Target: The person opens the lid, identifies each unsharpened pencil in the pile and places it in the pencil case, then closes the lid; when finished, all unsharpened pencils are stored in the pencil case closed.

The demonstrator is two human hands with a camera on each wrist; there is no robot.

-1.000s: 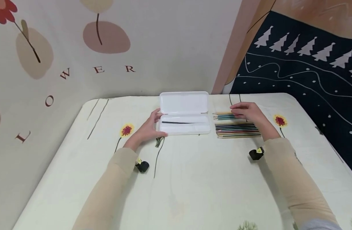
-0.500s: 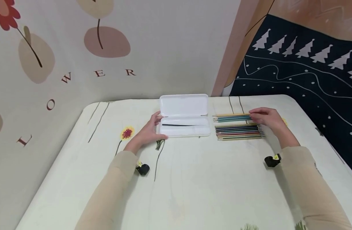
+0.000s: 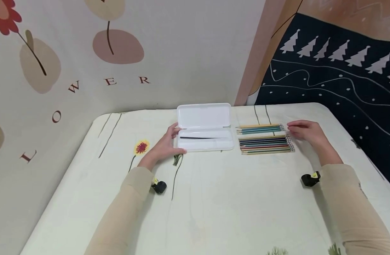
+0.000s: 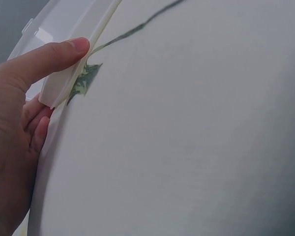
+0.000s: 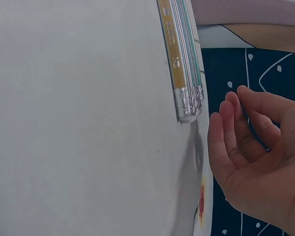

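A white hinged pencil case [image 3: 203, 116] lies open in the middle of the table, a slim black stick-like thing [image 3: 195, 137] in its near half. My left hand [image 3: 164, 146] grips the case's left end, thumb [image 4: 69, 49] on the near rim and the other fingers round the corner. To the right of the case, pencils lie in two side-by-side groups: a small one with yellow and teal pencils [image 3: 258, 130] farther back, a larger dark one [image 3: 263, 144] nearer. Just right of the small group, my right hand [image 3: 309, 134] holds nothing, fingers loosely bent, apart from the pencils' eraser ends.
A pale flower-printed cloth [image 3: 214, 202] covers the table. Behind it stands a light printed wall hanging [image 3: 188, 63]. Dark fabric with white trees [image 3: 328, 78] hangs beyond the right edge. Small black devices [image 3: 159, 187] sit at both wrists.
My right hand has slid rightward along the small pencil group and off its eraser ends, which now show. The left hand stays on the case.
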